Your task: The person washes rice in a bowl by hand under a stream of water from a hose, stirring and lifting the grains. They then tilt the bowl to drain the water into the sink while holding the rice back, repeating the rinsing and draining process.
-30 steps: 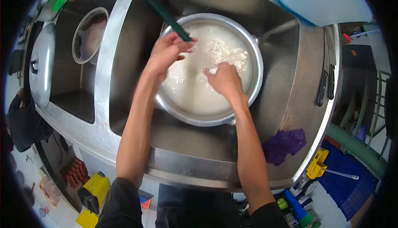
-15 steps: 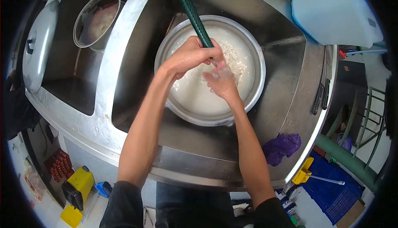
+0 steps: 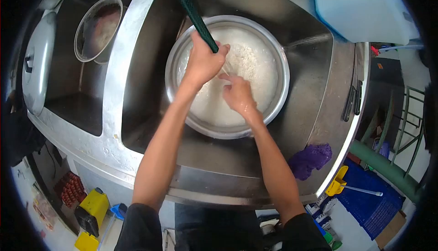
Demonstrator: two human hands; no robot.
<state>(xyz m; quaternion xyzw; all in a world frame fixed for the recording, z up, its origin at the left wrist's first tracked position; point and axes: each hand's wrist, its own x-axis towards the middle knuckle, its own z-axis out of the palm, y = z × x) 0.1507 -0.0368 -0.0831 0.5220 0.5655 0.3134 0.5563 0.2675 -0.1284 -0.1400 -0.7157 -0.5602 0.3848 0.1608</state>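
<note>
My left hand (image 3: 205,63) is wrapped around the lower end of a green hose (image 3: 189,9), which slants down from the top of the view. A thin stream of water runs from the hose. Under both hands is a round metal basin (image 3: 284,75) with cloudy white water (image 3: 219,112) and a heap of pale grains that look like rice (image 3: 246,59). My right hand (image 3: 239,95) hovers above the water, holding nothing, with its index finger stretched into the stream beside my left hand. Its other fingers are partly hidden.
The basin stands in a steel sink (image 3: 196,153). In the left sink compartment are a clear tub (image 3: 82,54) and a metal lid (image 3: 39,64). On the right ledge lie knives (image 3: 349,102) and a purple cloth (image 3: 311,159), with a translucent container (image 3: 360,11) behind.
My left hand has turned and shifted slightly left with the hose end. My right hand has drawn its fingers in from a wet, spread pose under the water flow.
</note>
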